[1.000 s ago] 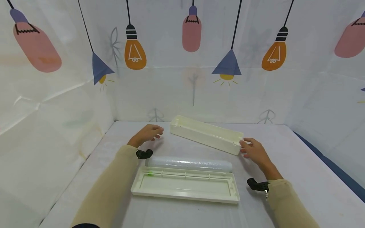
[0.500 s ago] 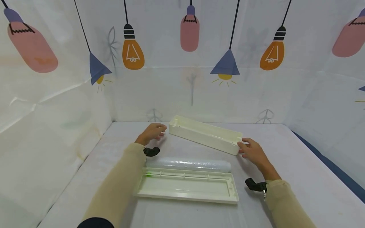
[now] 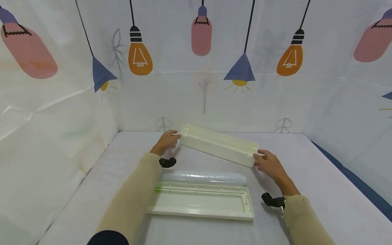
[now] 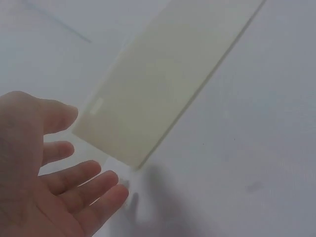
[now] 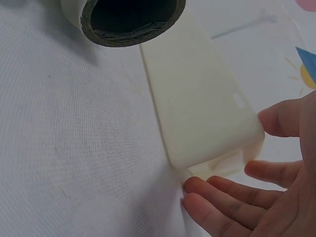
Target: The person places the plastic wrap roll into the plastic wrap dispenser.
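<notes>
My left hand at 11 o'clock of table, fingers spread, tips at left end of cream box. My right hand at 2 o'clock, fingers relaxed, touching box's right end. Box lies slantwise at table's far middle. Film roll nearer me, beside open lid tray at 6 o'clock.

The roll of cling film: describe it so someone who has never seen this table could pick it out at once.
Start at the white table inside the backdrop of printed light bulbs. Near the front edge lies a flat cream tray; the roll of cling film lies along its far side, between it and the deeper cream box at which both hands are. It is the only round, translucent thing there, and its end shows a dark hollow core.
</notes>
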Demonstrator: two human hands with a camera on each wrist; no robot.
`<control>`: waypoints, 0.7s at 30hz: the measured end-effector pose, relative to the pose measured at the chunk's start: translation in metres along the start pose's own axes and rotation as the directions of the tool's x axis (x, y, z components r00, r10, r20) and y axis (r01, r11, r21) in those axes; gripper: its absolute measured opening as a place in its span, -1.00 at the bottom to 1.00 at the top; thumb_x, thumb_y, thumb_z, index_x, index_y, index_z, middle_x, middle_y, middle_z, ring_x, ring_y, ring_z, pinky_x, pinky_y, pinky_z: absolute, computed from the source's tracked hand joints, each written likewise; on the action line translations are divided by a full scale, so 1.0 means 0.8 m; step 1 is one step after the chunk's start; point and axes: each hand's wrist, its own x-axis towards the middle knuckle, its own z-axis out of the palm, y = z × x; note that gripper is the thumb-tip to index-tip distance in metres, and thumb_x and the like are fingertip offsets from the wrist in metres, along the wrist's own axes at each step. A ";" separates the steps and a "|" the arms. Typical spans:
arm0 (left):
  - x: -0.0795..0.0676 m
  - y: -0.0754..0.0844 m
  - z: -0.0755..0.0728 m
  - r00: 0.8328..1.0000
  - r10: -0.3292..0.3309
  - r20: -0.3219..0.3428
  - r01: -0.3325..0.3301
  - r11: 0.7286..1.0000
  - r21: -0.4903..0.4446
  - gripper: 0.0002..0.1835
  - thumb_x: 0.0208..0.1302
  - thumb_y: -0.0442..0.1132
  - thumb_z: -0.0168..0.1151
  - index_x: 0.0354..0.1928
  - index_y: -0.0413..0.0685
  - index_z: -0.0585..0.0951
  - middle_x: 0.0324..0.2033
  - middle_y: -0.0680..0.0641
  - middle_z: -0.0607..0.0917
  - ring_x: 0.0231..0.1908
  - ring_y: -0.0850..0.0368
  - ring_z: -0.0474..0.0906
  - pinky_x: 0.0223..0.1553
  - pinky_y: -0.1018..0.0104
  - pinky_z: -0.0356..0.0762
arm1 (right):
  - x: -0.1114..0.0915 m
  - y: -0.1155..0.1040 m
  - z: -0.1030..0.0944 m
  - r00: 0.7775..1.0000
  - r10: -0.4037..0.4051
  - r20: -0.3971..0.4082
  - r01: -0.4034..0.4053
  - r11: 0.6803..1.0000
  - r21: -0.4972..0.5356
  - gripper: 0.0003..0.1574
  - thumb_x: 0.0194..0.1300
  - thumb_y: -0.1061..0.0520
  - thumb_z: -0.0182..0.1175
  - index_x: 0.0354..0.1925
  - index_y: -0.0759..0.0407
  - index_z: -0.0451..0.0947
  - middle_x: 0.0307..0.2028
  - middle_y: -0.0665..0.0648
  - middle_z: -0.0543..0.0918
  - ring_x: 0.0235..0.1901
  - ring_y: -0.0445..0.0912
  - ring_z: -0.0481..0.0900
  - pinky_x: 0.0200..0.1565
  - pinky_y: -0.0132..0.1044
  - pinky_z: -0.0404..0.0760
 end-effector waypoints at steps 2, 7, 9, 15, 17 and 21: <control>0.001 -0.001 0.003 1.000 0.003 -0.013 -0.003 1.000 -0.006 -0.36 0.54 -0.13 0.07 0.51 -0.24 0.20 0.36 -0.34 0.38 0.26 -0.24 0.43 0.20 -0.01 0.48 | -0.001 -0.001 0.000 1.000 -0.002 0.004 0.002 1.000 0.010 -0.15 0.58 -0.13 -0.02 0.45 0.49 0.08 0.23 0.57 0.43 0.01 0.22 0.65 -0.02 -0.03 0.66; 0.003 -0.001 0.012 0.999 -0.002 -0.041 0.002 1.000 -0.005 -0.39 0.53 -0.15 0.07 0.52 -0.16 0.23 0.33 -0.30 0.44 0.23 -0.18 0.46 0.18 -0.01 0.50 | -0.002 -0.001 0.002 1.000 -0.011 0.005 0.011 0.999 0.034 -0.15 0.58 -0.12 -0.02 0.45 0.50 0.07 0.26 0.57 0.40 0.03 0.23 0.64 0.00 -0.04 0.66; 0.004 -0.001 0.014 0.999 0.003 -0.039 -0.003 1.000 -0.002 -0.42 0.53 -0.16 0.05 0.50 -0.16 0.27 0.31 -0.30 0.46 0.23 -0.16 0.46 0.18 -0.01 0.51 | -0.002 -0.002 0.003 1.000 -0.007 0.003 0.007 0.999 0.042 -0.16 0.58 -0.11 0.00 0.45 0.49 0.08 0.26 0.57 0.41 0.02 0.22 0.65 0.01 -0.05 0.66; 0.005 -0.001 0.018 1.000 0.011 -0.022 -0.012 1.000 -0.022 -0.46 0.54 -0.19 0.03 0.47 -0.17 0.32 0.28 -0.29 0.49 0.25 -0.16 0.45 0.19 -0.01 0.51 | -0.003 -0.002 0.004 1.000 -0.008 0.004 0.008 0.999 0.052 -0.13 0.57 -0.11 0.01 0.46 0.51 0.06 0.27 0.57 0.39 0.01 0.19 0.66 0.02 -0.07 0.65; 0.004 -0.002 0.018 1.000 0.017 -0.021 -0.017 1.000 -0.018 -0.47 0.55 -0.19 0.02 0.47 -0.17 0.32 0.28 -0.31 0.49 0.23 -0.17 0.46 0.18 -0.01 0.51 | -0.004 -0.002 0.004 1.000 -0.015 0.003 0.015 0.998 0.054 -0.13 0.56 -0.11 0.03 0.45 0.51 0.07 0.27 0.57 0.40 0.00 0.19 0.67 0.01 -0.09 0.66; 0.002 -0.001 0.017 0.999 0.033 -0.033 -0.033 0.999 0.006 -0.49 0.54 -0.20 0.02 0.46 -0.16 0.35 0.24 -0.32 0.53 0.15 -0.19 0.53 0.13 0.00 0.55 | -0.003 -0.001 0.005 0.999 -0.039 -0.002 0.039 0.997 0.074 -0.15 0.55 -0.10 0.07 0.44 0.50 0.11 0.25 0.57 0.41 0.00 0.18 0.67 -0.02 -0.12 0.67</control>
